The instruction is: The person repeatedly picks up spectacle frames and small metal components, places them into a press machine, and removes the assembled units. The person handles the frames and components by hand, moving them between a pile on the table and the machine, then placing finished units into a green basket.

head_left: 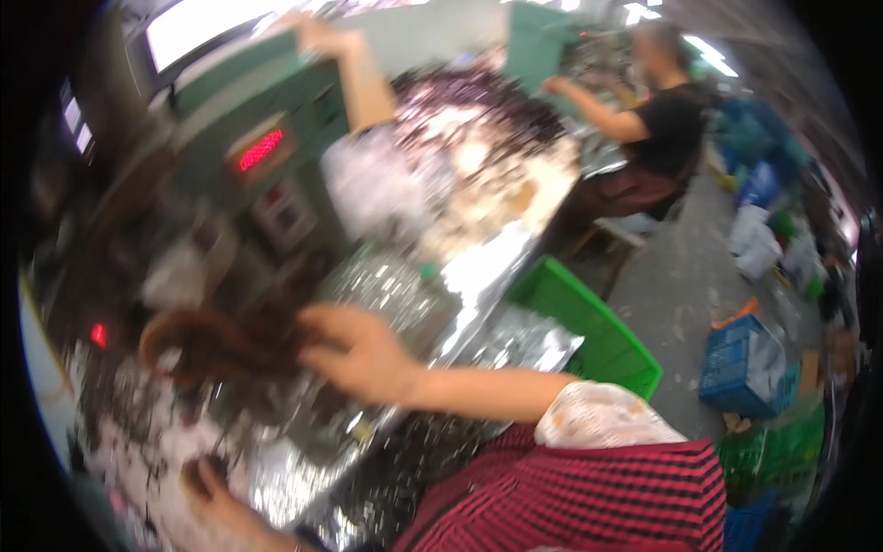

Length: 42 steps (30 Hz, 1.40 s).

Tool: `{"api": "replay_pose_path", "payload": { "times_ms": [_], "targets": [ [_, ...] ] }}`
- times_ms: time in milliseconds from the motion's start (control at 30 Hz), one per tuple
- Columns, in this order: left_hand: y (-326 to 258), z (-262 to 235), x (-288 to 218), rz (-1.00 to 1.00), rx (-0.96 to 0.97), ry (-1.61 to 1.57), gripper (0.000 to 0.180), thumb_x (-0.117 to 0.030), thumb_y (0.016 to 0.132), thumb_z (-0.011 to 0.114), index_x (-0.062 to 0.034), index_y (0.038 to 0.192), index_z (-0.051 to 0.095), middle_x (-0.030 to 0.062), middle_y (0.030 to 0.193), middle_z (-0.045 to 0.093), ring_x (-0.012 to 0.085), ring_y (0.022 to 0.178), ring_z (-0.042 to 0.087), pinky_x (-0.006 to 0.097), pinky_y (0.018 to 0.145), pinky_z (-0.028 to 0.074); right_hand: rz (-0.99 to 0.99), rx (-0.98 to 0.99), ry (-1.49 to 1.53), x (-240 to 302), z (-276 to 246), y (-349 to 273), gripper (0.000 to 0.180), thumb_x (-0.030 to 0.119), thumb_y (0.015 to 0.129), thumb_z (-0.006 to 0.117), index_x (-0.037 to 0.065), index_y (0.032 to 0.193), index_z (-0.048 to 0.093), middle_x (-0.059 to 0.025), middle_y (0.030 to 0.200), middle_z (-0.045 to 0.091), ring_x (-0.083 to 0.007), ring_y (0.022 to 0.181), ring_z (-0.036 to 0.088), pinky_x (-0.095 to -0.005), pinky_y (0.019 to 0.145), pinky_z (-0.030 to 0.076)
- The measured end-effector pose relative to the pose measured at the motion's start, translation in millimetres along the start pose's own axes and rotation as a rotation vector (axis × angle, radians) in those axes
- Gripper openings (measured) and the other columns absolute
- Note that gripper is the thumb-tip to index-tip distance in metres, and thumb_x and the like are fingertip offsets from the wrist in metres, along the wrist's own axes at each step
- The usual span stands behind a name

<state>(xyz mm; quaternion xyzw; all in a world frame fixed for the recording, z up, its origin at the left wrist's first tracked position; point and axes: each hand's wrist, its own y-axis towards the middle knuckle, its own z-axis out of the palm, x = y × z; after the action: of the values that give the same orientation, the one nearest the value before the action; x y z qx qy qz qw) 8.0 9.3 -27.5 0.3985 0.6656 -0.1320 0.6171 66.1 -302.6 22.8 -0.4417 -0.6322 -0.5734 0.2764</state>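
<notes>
My right hand (363, 354) reaches in from the right, closed at the fingertips on one end of a brown, hair-like bundle (207, 336). The bundle loops out to the left in front of the machine and is smeared by motion. At the lower left, my left hand (221, 506) is over the table, its fingers bent around a small dark brown piece (193, 478) too blurred to name. Beneath and beyond my right hand is a clear plastic-covered heap (391, 285). Shiny silver sheeting (483, 267) covers the table edge.
A green machine (317, 120) with a lit red display stands at the left; another person's arm (359, 78) reaches over it. Dark strands (478, 101) cover the far tabletop. A green crate (598, 322) stands right of the table, a blue crate (736, 363) farther right. A co-worker (667, 120) sits beyond.
</notes>
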Motion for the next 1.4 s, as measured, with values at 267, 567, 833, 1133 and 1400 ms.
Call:
{"api": "replay_pose_path", "payload": {
  "times_ms": [267,567,833,1133,1400],
  "targets": [
    [-13,34,-78,0.294,0.213,-0.724,0.015,-0.003,0.093,0.057,-0.0022,0.109,0.055,0.0090,0.099,0.063,0.0192,0.089,0.063,0.032,0.084,0.052,0.175,0.069,0.477,12,16,1,0.046,-0.001,0.082,0.065,-0.004,0.126,0.052,-0.0088,0.096,0.066,-0.0132,0.092,0.064,-0.0253,0.082,0.050],
    [-14,40,-132,0.509,0.193,-0.498,0.017,0.006,0.089,0.056,0.0035,0.105,0.054,0.0123,0.100,0.063,0.0218,0.088,0.065,0.034,0.084,0.054,0.358,0.209,0.563,66,0,-10,0.050,-0.003,0.083,0.060,-0.002,0.130,0.047,-0.0089,0.107,0.063,-0.0167,0.104,0.061,-0.0280,0.093,0.045],
    [-68,71,-150,0.424,0.512,-0.349,0.016,0.008,0.078,0.069,0.0048,0.092,0.063,0.0146,0.087,0.071,0.0209,0.081,0.070,0.028,0.075,0.053,-0.064,-0.024,-0.987,-65,-58,-11,0.026,0.015,0.071,0.074,0.010,0.097,0.071,-0.0155,0.122,0.059,-0.0363,0.125,0.046,-0.0462,0.093,0.047],
    [-65,62,-148,0.625,0.604,-0.145,0.014,0.012,0.079,0.067,0.0062,0.087,0.058,0.0143,0.088,0.067,0.0228,0.087,0.069,0.031,0.079,0.054,-0.111,-0.154,-0.694,-95,-61,7,0.007,0.008,0.071,0.072,0.006,0.076,0.070,-0.0097,0.090,0.065,-0.0302,0.092,0.059,-0.0411,0.082,0.046],
    [-78,66,-142,0.584,0.542,-0.134,0.028,0.008,0.079,0.067,0.0041,0.105,0.061,0.0184,0.100,0.070,0.0245,0.096,0.068,0.032,0.081,0.054,-0.181,-0.041,-0.726,-81,-56,18,0.011,0.005,0.080,0.067,0.005,0.090,0.070,-0.0113,0.089,0.067,-0.0299,0.089,0.062,-0.0389,0.080,0.048]
  ]
}}
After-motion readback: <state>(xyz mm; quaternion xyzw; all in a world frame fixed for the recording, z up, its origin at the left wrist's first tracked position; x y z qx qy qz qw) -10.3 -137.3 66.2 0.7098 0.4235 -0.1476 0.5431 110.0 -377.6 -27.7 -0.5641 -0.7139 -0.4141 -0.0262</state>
